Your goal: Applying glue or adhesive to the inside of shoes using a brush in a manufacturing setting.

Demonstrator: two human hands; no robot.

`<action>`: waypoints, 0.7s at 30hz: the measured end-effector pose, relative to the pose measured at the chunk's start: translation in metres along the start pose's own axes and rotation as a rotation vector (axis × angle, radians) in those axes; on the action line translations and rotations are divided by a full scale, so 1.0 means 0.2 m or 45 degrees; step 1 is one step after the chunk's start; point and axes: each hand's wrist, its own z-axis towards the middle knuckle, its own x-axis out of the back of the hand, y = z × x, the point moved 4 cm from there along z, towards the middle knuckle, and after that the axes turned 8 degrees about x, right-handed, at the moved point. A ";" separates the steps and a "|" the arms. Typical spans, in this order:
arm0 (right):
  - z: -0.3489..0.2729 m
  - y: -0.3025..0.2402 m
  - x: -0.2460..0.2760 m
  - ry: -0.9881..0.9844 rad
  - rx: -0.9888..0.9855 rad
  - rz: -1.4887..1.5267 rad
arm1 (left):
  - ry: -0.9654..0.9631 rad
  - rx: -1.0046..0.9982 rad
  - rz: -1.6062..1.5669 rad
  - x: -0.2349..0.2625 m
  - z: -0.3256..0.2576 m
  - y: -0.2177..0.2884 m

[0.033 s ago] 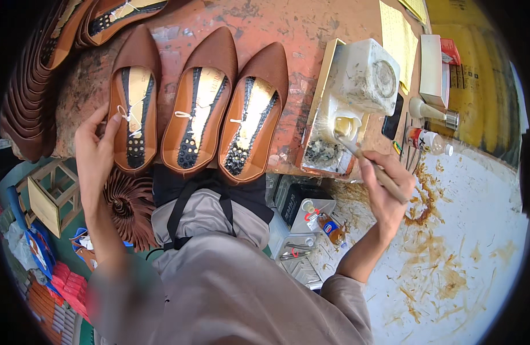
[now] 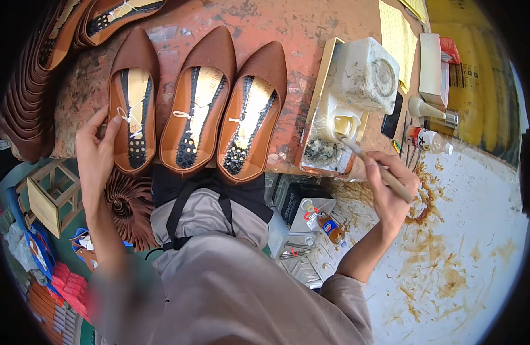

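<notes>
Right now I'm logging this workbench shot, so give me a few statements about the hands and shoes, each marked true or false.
1. Three brown shoes lie side by side on the bench, soles up. True.
2. The left hand rests on the middle shoe. False: it touches the leftmost shoe.
3. The right hand holds a brush. True.
4. The brush tip is on a shoe. False: it is at the white pot.
5. A stack of brown pieces sits at the left edge. True.
</notes>
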 end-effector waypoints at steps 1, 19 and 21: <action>0.01 0.03 0.02 0.027 -0.046 -0.018 | -0.008 0.012 -0.085 -0.03 -0.02 -0.02; 0.00 -0.02 0.10 0.230 -0.160 0.061 | -0.271 -0.642 0.381 -0.29 -0.52 0.53; -0.03 -0.05 0.09 0.247 -0.122 0.008 | -0.374 -0.631 0.627 -0.38 -0.61 0.49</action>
